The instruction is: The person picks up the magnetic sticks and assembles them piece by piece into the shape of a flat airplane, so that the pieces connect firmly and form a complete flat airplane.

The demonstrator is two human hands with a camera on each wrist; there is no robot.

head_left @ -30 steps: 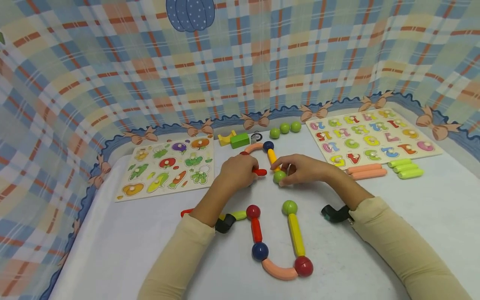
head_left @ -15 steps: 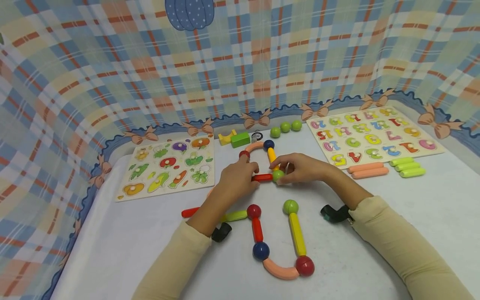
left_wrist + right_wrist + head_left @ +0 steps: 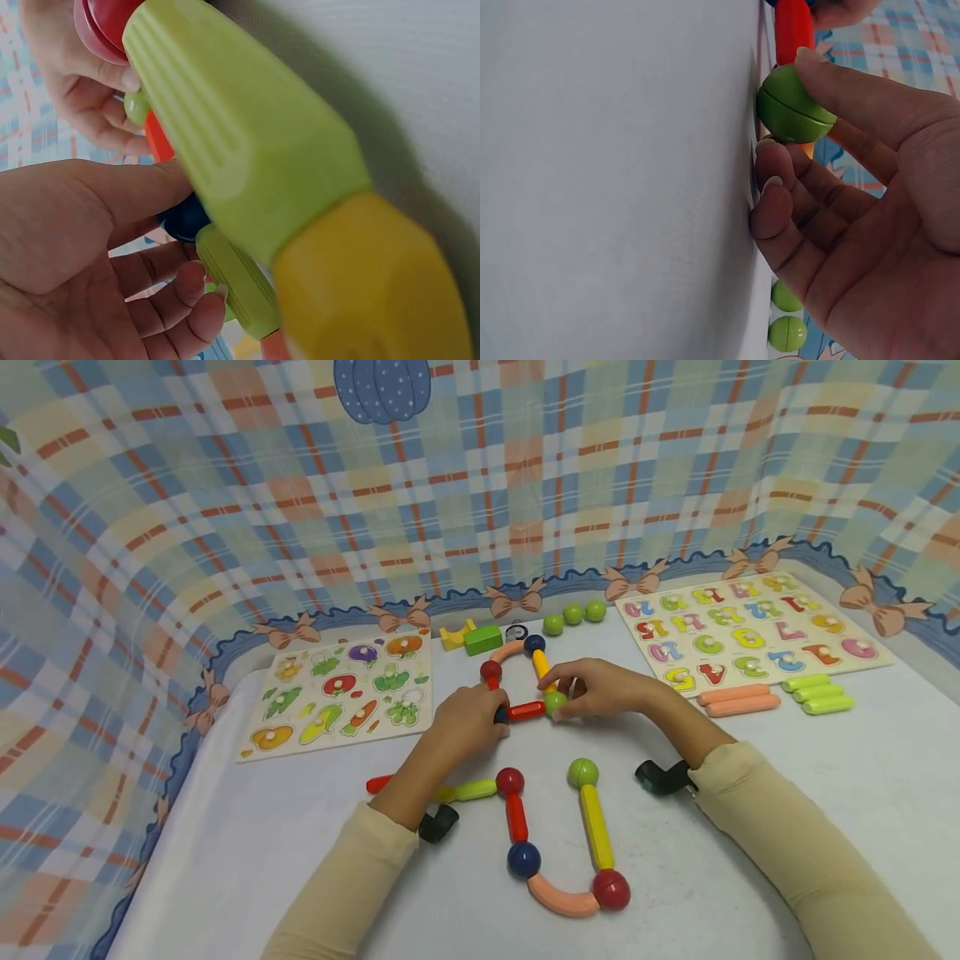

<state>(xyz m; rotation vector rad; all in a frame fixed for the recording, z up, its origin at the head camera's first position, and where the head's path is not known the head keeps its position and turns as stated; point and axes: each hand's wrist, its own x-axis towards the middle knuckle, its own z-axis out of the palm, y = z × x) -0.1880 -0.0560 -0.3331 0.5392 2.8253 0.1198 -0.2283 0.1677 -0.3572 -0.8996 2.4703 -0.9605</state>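
My left hand [image 3: 467, 720] holds a dark blue ball [image 3: 184, 218], mostly covered by the hand in the head view. A red stick [image 3: 527, 711] runs from this ball to a green ball [image 3: 795, 105], which my right hand [image 3: 600, 687] pinches between thumb and fingers. A yellow stick [image 3: 542, 668] rises from the green ball to another blue ball [image 3: 534, 645]. From there a pink curved piece [image 3: 508, 650] leads to a red ball [image 3: 491, 671]. Beside my left fingers, a light green stick [image 3: 236, 281] meets the held blue ball in the left wrist view.
Nearer me lies a second chain, with a red ball [image 3: 510, 782], a pink arc [image 3: 562, 897] and a long yellow stick [image 3: 596, 827]. Vegetable [image 3: 337, 693] and number [image 3: 750, 631] puzzle boards flank the back. Pink sticks [image 3: 738, 701], light green sticks [image 3: 817, 693] and green balls [image 3: 573, 613] lie apart.
My left hand has brought the red stick over to the green ball, so they now meet. It has then drawn back slightly, uncovering the red ball. My right hand stays at the green ball.
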